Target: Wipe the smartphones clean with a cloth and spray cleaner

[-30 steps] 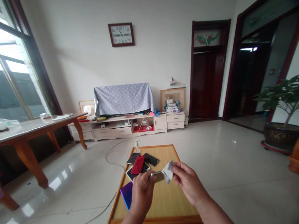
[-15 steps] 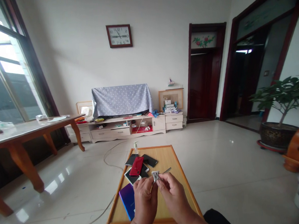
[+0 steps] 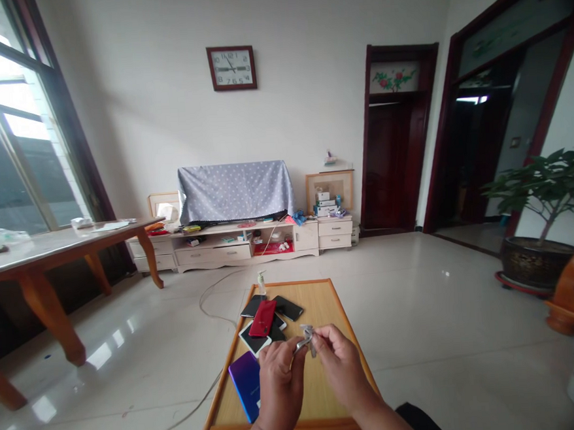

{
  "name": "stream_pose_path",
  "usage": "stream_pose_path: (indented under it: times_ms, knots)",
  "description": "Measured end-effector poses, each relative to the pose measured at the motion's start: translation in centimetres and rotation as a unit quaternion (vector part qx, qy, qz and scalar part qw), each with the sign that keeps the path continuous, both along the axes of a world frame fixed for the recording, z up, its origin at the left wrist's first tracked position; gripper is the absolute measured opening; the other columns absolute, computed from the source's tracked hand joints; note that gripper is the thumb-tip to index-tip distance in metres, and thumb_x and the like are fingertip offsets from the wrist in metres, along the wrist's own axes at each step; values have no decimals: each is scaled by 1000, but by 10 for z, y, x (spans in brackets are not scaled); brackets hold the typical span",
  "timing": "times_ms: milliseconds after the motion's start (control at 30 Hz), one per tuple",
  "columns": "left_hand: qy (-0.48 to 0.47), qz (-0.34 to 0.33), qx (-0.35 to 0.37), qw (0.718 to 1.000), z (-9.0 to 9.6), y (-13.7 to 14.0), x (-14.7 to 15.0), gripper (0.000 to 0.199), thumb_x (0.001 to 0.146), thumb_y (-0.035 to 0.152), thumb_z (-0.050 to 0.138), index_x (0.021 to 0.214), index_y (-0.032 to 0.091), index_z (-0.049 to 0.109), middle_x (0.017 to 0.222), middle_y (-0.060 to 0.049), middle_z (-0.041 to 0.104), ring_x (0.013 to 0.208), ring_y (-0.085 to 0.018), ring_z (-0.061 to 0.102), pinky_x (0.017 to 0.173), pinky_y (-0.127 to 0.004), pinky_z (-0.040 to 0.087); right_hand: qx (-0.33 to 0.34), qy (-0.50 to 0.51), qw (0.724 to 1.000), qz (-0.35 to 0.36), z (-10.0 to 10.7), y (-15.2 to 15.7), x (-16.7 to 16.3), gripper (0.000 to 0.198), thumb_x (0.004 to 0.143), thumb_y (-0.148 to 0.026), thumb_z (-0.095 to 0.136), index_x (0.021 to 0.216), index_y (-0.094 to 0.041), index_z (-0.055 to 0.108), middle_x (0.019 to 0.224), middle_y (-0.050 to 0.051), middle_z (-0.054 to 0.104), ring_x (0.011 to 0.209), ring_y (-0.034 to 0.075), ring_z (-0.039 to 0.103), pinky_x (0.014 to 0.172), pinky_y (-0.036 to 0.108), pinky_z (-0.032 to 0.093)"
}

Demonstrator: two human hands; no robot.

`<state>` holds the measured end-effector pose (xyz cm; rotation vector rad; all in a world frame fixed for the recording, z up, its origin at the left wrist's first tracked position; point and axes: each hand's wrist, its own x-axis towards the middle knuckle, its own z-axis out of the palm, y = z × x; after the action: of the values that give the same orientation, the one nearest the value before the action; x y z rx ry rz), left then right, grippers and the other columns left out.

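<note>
Phone (image 3: 301,346): gripped in our left hand (image 3: 281,376), above the surface (image 3: 324,402).
Cloth (image 3: 308,335): pinched by our right hand (image 3: 341,362) at the phone's end.
Change: our hands have drawn closer since a second ago.
Wiping: apparently ongoing, likely along an edge.

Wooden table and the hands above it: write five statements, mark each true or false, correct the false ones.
1. The red phone overlaps a white-framed device. True.
2. The pump bottle stands at the near end of the table. False: it stands at the far end.
3. The right hand pinches a crumpled pale wipe. True.
4. The left hand lies flat on the table. False: it holds a thin silvery object above it.
5. The purple-blue phone lies on the table. True.
</note>
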<state>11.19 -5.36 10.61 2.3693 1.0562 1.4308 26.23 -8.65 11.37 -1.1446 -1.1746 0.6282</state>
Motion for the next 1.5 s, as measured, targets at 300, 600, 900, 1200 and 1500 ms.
stream_pose_path:
  times_ms: [300, 600, 900, 1200, 1500]
  knots:
    - [4, -8, -24, 1000, -2, 0, 2, 17, 99, 35, 52, 106, 27, 66, 82, 0, 67, 80, -18, 60, 76, -32, 40, -17, 13, 1000, 11, -4, -1, -3, 35, 92, -57, 58, 89, -23, 64, 80, 1, 65, 71, 17, 55, 64, 26, 43]
    - [-31, -14, -32, 999, -4, 3, -6, 16, 99, 34, 54, 108, 27, 65, 90, 0, 70, 85, -18, 62, 82, -33, 42, -88, 11, 992, -86, -31, 25, 35, 47, 81, -68, 63, 83, -22, 64, 65, -2, 58, 59, 16, 49, 55, 27, 39]
    - [-71, -41, -88, 993, -8, 1, 3, 19, 96, 37, 57, 106, 28, 70, 93, -2, 72, 87, -19, 64, 82, -31, 46, -54, 70, 996, -25, -14, 6, 7, 46, 77, -68, 69, 85, -22, 67, 72, 0, 66, 64, 16, 55, 56, 27, 41]
    - [-346, -71, -342, 871, -12, 10, 3, 34, 84, 55, 68, 93, 22, 68, 91, 1, 67, 89, -17, 58, 83, -25, 45, -133, 225, 960, -101, -52, 22, 46, 46, 68, -62, 75, 88, -21, 69, 67, -2, 61, 56, 13, 48, 51, 25, 34]
    - [-429, -100, -395, 806, -20, 22, 6, 39, 78, 58, 73, 96, 23, 71, 94, 0, 72, 96, -20, 62, 93, -32, 45, -101, 199, 972, -77, -44, 23, 49, 47, 70, -62, 79, 90, -21, 72, 78, 0, 67, 76, 16, 55, 71, 28, 43]
